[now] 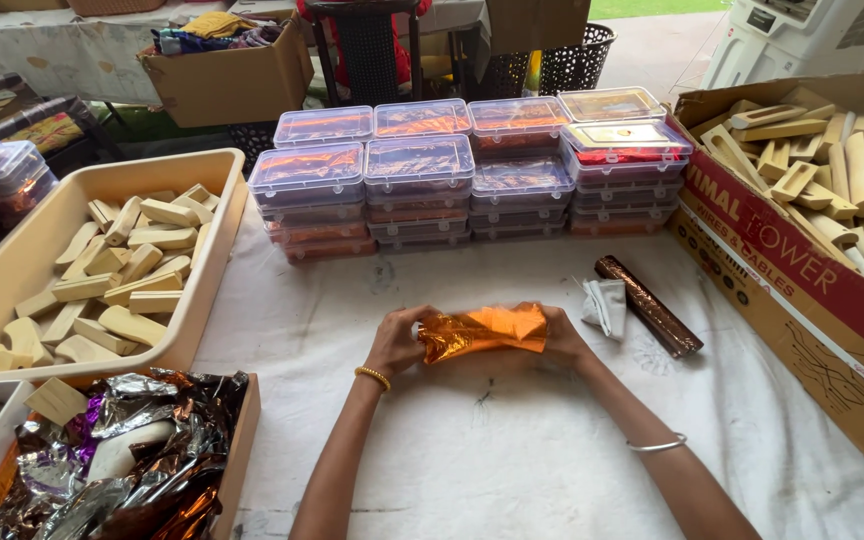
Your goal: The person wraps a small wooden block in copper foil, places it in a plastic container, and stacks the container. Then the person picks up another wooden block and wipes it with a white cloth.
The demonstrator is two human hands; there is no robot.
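At the near left corner of the white-covered table (pixel 512 470), one cardboard box of crumpled foil scraps (pixel 132 465) in silver, purple and copper is cut off by the lower edge. Two forearms rise from the near edge, one with a gold bangle (pixel 373 376), the other with a silver bangle (pixel 656 444). Near the middle of the table the left hand (pixel 397 340) and right hand (pixel 562 335) close on the two ends of one orange foil bundle (pixel 482 330); what it wraps is hidden. The fingers curl tight around the foil, thumbs tucked behind it. Just right of the right hand lie one folded white cloth (pixel 607 303) and one dark brown foil roll (pixel 649 305). On the left edge sits one beige tub (pixel 12 260) of pale wooden blocks (pixel 122 275), too many and too overlapped to count. On the right edge one red-sided carton (pixel 802 290) holds more of the same blocks (pixel 832 160), partly cropped. Toward the far edge stand eight stacks of clear lidded plastic boxes (pixel 467 170), four in front and four behind; the number in each stack is hard to make out. Beyond the table, one brown carton of cloth (pixel 232 75) and one black mesh basket (pixel 572 55) are visible.
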